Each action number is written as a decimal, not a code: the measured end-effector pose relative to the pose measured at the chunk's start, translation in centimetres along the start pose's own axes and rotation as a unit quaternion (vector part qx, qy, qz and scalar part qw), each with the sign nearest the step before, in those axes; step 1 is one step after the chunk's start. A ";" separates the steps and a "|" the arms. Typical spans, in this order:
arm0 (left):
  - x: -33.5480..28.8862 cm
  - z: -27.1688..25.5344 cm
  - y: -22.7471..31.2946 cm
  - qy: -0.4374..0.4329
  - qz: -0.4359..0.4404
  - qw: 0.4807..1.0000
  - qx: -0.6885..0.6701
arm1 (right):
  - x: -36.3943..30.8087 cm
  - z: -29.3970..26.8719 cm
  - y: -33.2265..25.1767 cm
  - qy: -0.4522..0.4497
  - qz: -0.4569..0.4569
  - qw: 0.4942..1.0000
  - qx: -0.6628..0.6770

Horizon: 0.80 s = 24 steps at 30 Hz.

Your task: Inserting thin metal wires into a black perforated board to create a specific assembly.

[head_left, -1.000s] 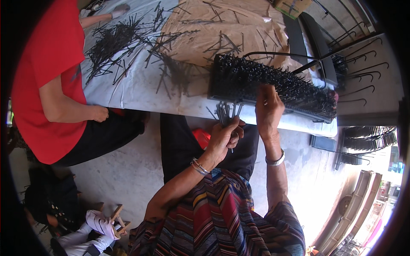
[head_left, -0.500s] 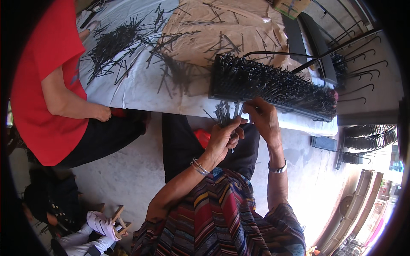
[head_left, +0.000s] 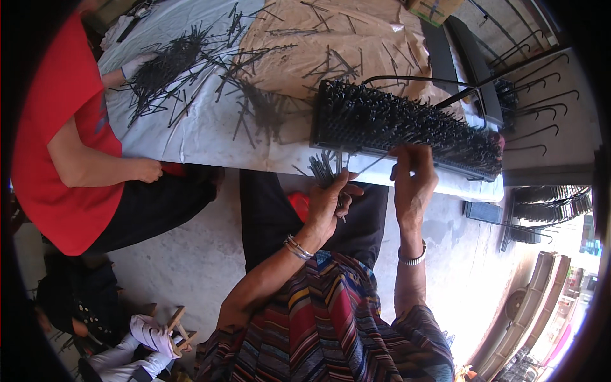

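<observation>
A bundle of thin dark rods [head_left: 323,167] fans upward from my left hand [head_left: 326,207], whose fingers are closed around it above my lap. My right hand [head_left: 415,184] pinches one slender rod [head_left: 374,165], which slants down toward the left hand. Just beyond both hands, at the table's near edge, lies a long black rack [head_left: 382,151] packed with upright dark rods. The right fingertips are close to its front side; whether they touch it I cannot tell.
Loose rods [head_left: 331,63] are scattered over the brown and white table cover [head_left: 210,143]. A co-worker in a red shirt [head_left: 67,146] sits at left, one gloved hand [head_left: 137,65] by a rod heap [head_left: 172,60]. Hooked metal rods [head_left: 541,108] jut out at right. A cardboard box [head_left: 435,9] stands far back.
My right hand has moved right, away from my left hand, with a rod now showing between its fingers. The co-worker has shifted left, and a gloved hand reaches the heap.
</observation>
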<state>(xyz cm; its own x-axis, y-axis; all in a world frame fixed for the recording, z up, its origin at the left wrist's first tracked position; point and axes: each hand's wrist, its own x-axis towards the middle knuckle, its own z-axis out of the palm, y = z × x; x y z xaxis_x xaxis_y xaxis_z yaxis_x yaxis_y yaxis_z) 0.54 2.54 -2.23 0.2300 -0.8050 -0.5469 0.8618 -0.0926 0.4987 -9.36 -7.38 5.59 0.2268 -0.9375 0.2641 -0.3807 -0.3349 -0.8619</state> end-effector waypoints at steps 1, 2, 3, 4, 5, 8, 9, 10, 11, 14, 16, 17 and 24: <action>0.0 -0.1 0.0 -0.013 -0.015 1.000 0.007 | 0.2 0.1 0.4 0.002 0.001 1.000 -0.002; 0.0 0.0 -0.1 -0.014 -0.017 1.000 0.008 | 0.6 0.4 1.2 0.036 -0.052 0.997 -0.035; -0.2 0.1 -0.3 -0.024 -0.023 0.999 -0.001 | 1.0 0.7 1.9 0.069 -0.106 0.990 -0.068; -0.3 0.2 -0.3 -0.034 -0.028 0.999 -0.010 | 1.3 1.0 2.4 0.078 -0.124 0.986 -0.075; -0.3 0.4 -0.3 -0.034 -0.028 0.999 -0.010 | 1.7 1.3 3.0 0.078 -0.124 0.986 -0.075; -0.6 0.6 -0.3 -0.044 -0.028 0.999 -0.017 | 2.4 2.1 4.1 0.103 -0.176 0.976 -0.082; -0.7 0.6 -0.3 -0.041 -0.030 0.999 -0.014 | 2.5 2.4 4.2 0.112 -0.187 0.972 -0.090; -0.7 0.5 -0.2 -0.038 -0.033 0.999 -0.011 | 2.4 2.7 4.3 0.121 -0.199 0.968 -0.098; -0.7 0.5 -0.2 -0.038 -0.032 0.999 -0.011 | 2.3 2.9 4.3 0.121 -0.199 0.968 -0.097; -0.8 0.4 -0.1 -0.043 -0.027 0.999 -0.013 | 1.7 3.3 4.4 0.076 -0.203 0.968 -0.129; -0.7 0.5 -0.1 -0.040 -0.024 0.999 -0.007 | 1.5 3.6 4.0 0.074 -0.222 0.959 -0.159; -0.7 0.6 -0.1 -0.042 -0.025 0.999 -0.007 | 1.4 3.7 3.8 0.072 -0.239 0.949 -0.190; -0.9 0.6 0.2 -0.055 -0.036 0.998 -0.014 | 1.4 2.9 2.8 0.033 -0.171 0.958 -0.228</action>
<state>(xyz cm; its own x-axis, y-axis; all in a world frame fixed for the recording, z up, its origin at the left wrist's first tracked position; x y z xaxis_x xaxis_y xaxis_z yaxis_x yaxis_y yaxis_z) 0.25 2.87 -1.22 0.1166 -0.8567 -0.5024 0.8873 -0.1374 0.4402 -7.45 -9.36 2.30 0.3568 -0.7644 0.5371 -0.6494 -0.6162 -0.4456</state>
